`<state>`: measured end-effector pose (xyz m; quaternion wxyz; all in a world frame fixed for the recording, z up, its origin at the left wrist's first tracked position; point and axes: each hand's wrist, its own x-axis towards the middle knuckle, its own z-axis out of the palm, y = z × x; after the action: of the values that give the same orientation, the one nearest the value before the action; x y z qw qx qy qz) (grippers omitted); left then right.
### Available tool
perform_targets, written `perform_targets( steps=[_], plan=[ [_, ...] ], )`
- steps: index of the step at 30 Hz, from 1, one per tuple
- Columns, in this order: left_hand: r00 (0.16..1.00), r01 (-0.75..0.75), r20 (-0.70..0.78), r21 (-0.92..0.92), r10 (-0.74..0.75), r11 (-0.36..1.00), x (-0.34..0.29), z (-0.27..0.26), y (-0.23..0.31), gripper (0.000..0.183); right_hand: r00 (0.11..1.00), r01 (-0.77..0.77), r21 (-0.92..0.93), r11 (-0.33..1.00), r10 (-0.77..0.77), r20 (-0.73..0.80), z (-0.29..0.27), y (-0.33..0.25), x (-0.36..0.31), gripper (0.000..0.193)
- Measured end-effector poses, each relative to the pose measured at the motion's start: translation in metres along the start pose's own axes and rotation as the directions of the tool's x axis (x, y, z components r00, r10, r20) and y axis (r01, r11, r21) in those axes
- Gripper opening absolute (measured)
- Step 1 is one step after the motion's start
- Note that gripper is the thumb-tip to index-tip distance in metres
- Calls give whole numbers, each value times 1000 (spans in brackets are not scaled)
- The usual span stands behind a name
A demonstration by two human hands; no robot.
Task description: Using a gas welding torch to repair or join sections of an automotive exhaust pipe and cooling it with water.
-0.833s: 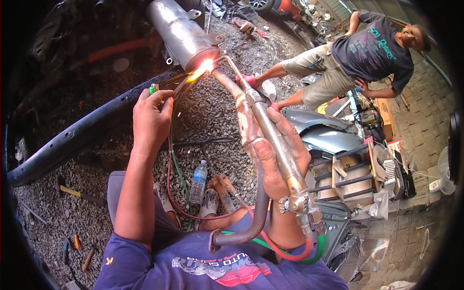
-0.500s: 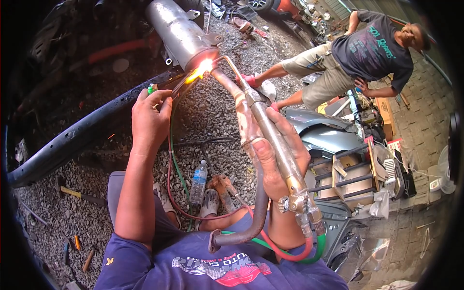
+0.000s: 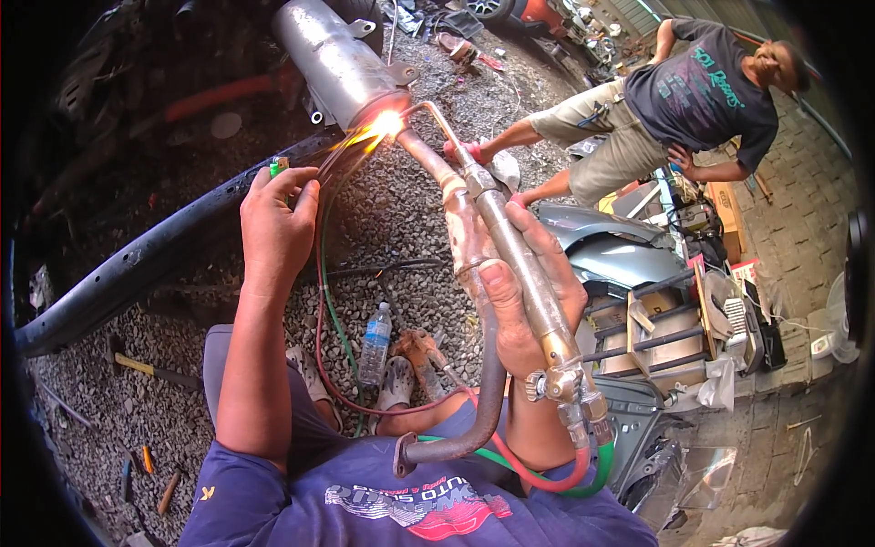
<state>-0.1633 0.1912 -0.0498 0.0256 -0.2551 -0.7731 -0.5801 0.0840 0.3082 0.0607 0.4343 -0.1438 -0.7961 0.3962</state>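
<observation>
In my right hand point(image 3: 516, 333) is a brass gas torch point(image 3: 524, 255), its bent nozzle pointing up and left. The same hand lies against the rusty exhaust pipe point(image 3: 468, 232), thumb across it. A bright flame point(image 3: 388, 123) burns at the joint between the pipe and a grey metal muffler point(image 3: 333, 64). My left hand point(image 3: 276, 223) pinches thin welding rods point(image 3: 332, 167), whose far ends reach into the flame. A green lighter point(image 3: 276, 168) is tucked between that hand's fingers. The pipe curves down to a flange point(image 3: 402, 454) near my chest.
A red hose point(image 3: 556, 479) and a green hose point(image 3: 604, 465) run from the torch. A dark metal beam point(image 3: 137, 251) lies at left. A water bottle point(image 3: 375, 346) stands between my feet on gravel. At right are a person point(image 3: 697, 100), a grey fender point(image 3: 620, 251) and a hammer point(image 3: 150, 369) lies at left.
My left hand has shifted slightly left and back with the rods and lighter. The flame fans out more along the rod ends. My right hand and the torch stay nearly still.
</observation>
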Motion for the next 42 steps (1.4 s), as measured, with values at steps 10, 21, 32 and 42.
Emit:
perform_targets(
  steps=[10,21,32,42],
  plan=[
    [1000,3,17,4,-3,1000,2,-2,0,19,1000,22,-24,999,-22,22,-1,2,1,54],
    [999,3,34,24,-4,1000,0,3,-5,20,999,37,-45,998,-35,39,-3,0,1,54],
    [997,-74,-32,-9,73,997,1,4,-7,19,999,21,-36,999,-20,33,-4,-1,0,54],
    [986,-43,-165,-282,-5,958,8,-39,8,21,953,284,-113,952,-293,-73,-62,-15,12,65]
  ],
)
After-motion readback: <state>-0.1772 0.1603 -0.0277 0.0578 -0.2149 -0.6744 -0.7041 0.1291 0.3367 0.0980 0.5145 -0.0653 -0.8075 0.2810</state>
